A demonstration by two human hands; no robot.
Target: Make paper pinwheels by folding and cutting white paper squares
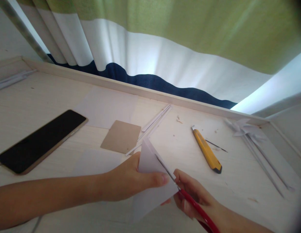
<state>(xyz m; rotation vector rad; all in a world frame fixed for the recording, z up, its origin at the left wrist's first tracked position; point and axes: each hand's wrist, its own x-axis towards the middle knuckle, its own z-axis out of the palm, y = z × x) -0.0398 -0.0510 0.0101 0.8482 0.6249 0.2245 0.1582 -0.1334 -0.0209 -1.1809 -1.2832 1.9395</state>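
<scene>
My left hand (140, 179) is closed on a sheet of white paper (150, 197), its thumb pressed flat on top near the cut line. My right hand (192, 194) grips red-handled scissors (196, 205). Their blades lie across the paper, pointing up and left, close to my left thumb. Part of the right fingers is hidden behind the handles and the paper. Beyond my left hand, a square of brown cardboard (122, 136) rests on the table, with thin white paper strips (156, 118) beside it.
A black phone (43, 140) lies at the left. To the right are a yellow utility knife (206, 150), a thin dark stick (216, 146) and paper pinwheels on sticks (245, 129). White sheets (106, 106) lie behind the cardboard. A raised table rim (140, 89) runs below the curtain (150, 42).
</scene>
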